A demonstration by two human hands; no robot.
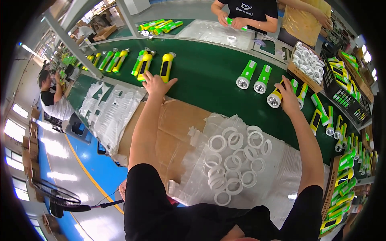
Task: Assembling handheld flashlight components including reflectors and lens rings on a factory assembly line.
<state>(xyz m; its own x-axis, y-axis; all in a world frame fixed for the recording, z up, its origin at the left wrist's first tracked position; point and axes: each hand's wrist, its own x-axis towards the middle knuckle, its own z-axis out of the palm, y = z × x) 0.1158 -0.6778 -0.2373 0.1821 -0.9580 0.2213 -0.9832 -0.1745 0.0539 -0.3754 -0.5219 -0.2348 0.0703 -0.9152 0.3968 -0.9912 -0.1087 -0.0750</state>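
My left hand (157,85) reaches forward with its fingers spread. Its fingertips are at the near end of a yellow flashlight (145,64) on the green conveyor belt (201,76); a second yellow flashlight (166,64) lies just beyond the thumb. Over on the right, my right hand (288,96) is closed around a yellow flashlight (274,99), whose clear lens faces me. Two green flashlights (246,75) lie left of it, lenses toward me. White plastic rings (233,162) are piled loosely in front of my body, with neither hand on them.
Cardboard (177,136) and plastic sheeting cover the near worktop. At right stand a box of white rings (307,62), a black crate of flashlights (343,88) and more flashlights. Across the belt, a person (249,14) handles a green flashlight. A fan (56,197) stands at left.
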